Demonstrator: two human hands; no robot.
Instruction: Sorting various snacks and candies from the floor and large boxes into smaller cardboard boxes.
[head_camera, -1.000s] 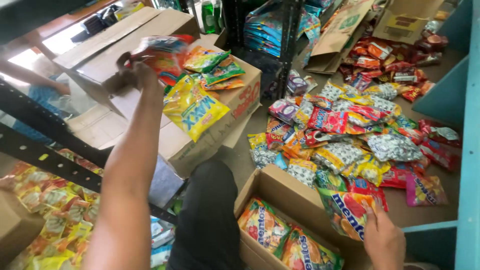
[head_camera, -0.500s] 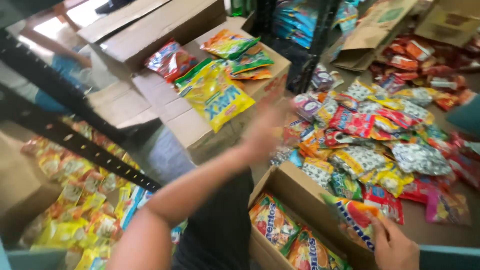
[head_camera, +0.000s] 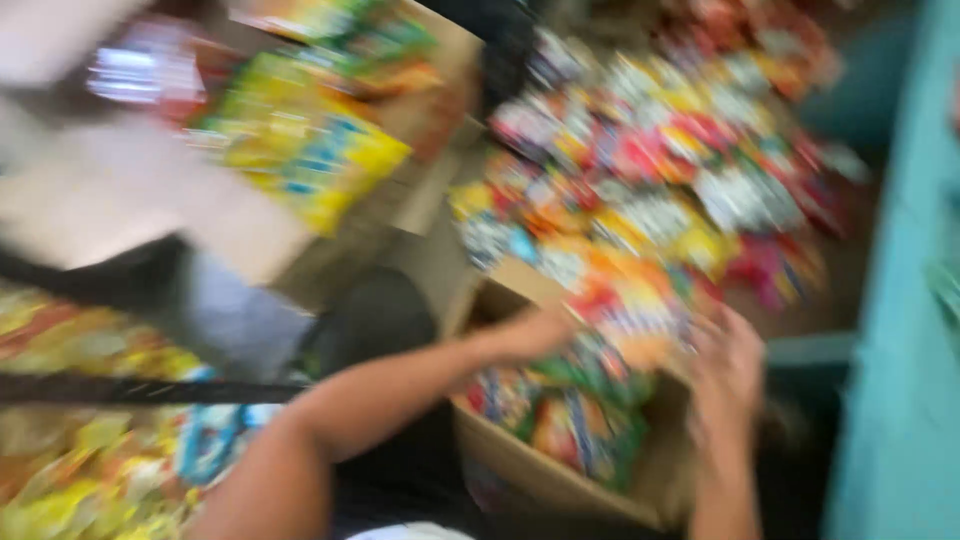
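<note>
The picture is strongly blurred. My left hand (head_camera: 535, 333) reaches across my lap to the near rim of an open cardboard box (head_camera: 540, 478) filled with colourful snack packets (head_camera: 575, 410). On the box's right side my right hand (head_camera: 728, 372) is raised, next to orange and red packets. Whether either hand grips a packet is lost in the blur.
A wide heap of colourful packets (head_camera: 650, 190) covers the floor beyond the box. At upper left stands a larger cardboard box (head_camera: 250, 240) with yellow and green packets (head_camera: 300, 150) on top. A dark shelf rail (head_camera: 120, 390) crosses lower left above more packets. A teal wall (head_camera: 900, 350) is at the right.
My left arm has swung down from the upper-left box to the box in front of me. My right hand has risen to that box's right side. The view has tilted and blurred.
</note>
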